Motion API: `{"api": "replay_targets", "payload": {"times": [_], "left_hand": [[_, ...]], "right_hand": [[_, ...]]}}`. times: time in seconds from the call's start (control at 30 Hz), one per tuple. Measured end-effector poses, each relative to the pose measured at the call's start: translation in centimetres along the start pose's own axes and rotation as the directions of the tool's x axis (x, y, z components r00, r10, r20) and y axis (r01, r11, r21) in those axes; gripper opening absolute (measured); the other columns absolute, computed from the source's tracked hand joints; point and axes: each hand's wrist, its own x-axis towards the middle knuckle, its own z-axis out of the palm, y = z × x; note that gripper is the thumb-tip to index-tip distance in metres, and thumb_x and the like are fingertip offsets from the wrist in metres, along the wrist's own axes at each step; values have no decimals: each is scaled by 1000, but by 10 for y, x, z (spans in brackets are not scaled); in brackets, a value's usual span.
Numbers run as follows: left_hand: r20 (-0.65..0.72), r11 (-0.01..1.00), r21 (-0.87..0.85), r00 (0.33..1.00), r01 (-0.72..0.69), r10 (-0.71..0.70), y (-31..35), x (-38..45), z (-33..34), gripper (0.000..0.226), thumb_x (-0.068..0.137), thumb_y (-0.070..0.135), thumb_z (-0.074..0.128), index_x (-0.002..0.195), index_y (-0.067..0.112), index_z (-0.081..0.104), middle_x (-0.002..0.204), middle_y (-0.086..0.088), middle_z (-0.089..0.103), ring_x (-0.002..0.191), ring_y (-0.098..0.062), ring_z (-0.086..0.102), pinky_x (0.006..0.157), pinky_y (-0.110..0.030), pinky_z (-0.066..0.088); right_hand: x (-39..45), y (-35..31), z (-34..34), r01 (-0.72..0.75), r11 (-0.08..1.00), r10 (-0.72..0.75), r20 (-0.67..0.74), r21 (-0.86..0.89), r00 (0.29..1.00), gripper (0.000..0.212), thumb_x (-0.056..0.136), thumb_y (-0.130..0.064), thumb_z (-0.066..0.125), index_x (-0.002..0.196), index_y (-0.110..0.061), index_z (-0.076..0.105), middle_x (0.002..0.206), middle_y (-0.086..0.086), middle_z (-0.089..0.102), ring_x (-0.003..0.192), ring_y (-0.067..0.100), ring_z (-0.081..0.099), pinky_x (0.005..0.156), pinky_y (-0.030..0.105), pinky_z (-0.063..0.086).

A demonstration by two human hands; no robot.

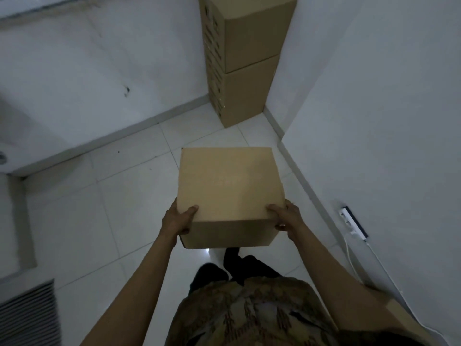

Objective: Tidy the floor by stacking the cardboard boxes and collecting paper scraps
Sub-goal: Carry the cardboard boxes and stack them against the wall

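Note:
A plain closed cardboard box (229,186) is held up in front of me above the white tiled floor. My left hand (178,219) grips its near left corner, thumb on the lid and fingers under the side. My right hand (287,217) grips the near right corner the same way. Ahead, in the corner of the room, a stack of two cardboard boxes (243,58) stands against the wall, printed marks on its left face. No paper scraps show in this view.
White walls close in on the left and right. A power strip (353,222) with a white cable lies along the right wall. A vent grille (30,313) sits at the lower left. Another cardboard piece (399,313) lies behind my right arm.

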Motion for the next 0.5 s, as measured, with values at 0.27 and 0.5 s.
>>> {"api": "replay_targets", "payload": {"times": [0.27, 0.5], "left_hand": [[2, 1000, 21, 1000, -19, 19, 79, 64, -31, 73, 84, 43, 72, 147, 30, 38, 133, -8, 54, 118, -35, 53, 80, -52, 59], [73, 997, 68, 997, -46, 41, 151, 139, -44, 70, 86, 46, 67, 148, 31, 38, 132, -7, 55, 116, -34, 55, 78, -51, 60]], "right_hand": [[33, -80, 41, 4, 1000, -3, -27, 19, 1000, 68, 81, -29, 78, 140, -17, 48, 126, 5, 55, 108, 28, 56, 83, 44, 56], [79, -151, 71, -24, 1000, 25, -92, 7, 995, 62, 89, -30, 70, 144, -15, 45, 135, 10, 52, 116, 35, 53, 82, 47, 54]]}}
